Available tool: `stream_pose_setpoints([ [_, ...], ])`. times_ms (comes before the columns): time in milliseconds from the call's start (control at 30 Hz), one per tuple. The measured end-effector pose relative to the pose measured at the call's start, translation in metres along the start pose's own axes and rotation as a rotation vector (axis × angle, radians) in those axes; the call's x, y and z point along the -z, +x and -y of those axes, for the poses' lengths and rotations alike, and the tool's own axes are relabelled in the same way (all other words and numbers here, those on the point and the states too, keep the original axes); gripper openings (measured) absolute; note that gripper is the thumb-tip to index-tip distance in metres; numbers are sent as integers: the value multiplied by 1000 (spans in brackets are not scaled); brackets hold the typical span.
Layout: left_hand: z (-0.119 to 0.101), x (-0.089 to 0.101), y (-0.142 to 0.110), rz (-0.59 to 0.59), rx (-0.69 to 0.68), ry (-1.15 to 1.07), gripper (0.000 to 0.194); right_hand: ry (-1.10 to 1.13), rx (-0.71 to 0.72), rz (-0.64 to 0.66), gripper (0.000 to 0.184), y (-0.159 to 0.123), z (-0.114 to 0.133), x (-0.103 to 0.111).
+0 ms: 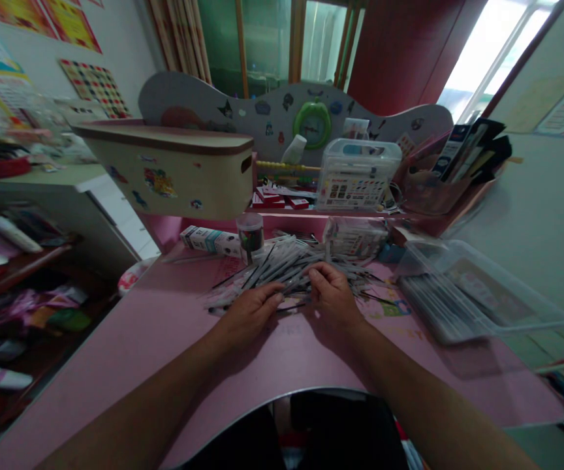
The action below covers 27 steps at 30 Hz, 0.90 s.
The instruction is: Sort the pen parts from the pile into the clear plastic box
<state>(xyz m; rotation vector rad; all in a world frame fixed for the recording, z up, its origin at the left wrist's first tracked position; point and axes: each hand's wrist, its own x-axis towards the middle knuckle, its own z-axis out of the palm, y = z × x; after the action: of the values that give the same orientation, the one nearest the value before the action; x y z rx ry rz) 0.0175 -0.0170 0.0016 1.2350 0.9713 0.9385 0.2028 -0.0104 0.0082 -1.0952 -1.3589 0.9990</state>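
Note:
A loose heap of thin, translucent grey pen refills (pixel 282 261) lies on the pink desk (pixel 174 365), some with dark ends. At the near side of this heap, my left hand (pixel 252 310) is closed, thumb and fingers pinching a slim refill. My right hand (pixel 333 294) is closed too, its thumb and forefinger pinched at the other end of what appears to be the same refill. The fingertips partly hide it. A single dark-tipped refill (pixel 290 307) lies on the desktop between the hands.
Behind the heap stand a clear cup (pixel 250 232), a long printed box (pixel 211 241) and a clear plastic case (pixel 355 236). An open transparent bin (pixel 521 320) is at the right. A cream storage box (pixel 174 176) and a handled case (pixel 358 176) occupy the shelf.

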Motion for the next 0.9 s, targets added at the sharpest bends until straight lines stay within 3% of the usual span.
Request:
stream_pose_setpoints([
  [200,-4,6,5,67,-227,360,19,-19,3,46,15,8,-11,-2],
  [300,-6,7,4,89,-265,491,24,-78,12,63,17,4,-11,-4],
  [433,-5,7,0,93,-317,593,23,29,-49,68,15,0,-14,-8],
  [600,2,7,0,42,-354,608,22,100,-125,60,18,1,-20,-12],
  [767,2,0,1,-78,-416,655,20,83,-92,63,22,4,-20,-14],
  [900,-1,-5,-1,-113,-386,725,17,85,-86,77,22,4,-21,-14],
])
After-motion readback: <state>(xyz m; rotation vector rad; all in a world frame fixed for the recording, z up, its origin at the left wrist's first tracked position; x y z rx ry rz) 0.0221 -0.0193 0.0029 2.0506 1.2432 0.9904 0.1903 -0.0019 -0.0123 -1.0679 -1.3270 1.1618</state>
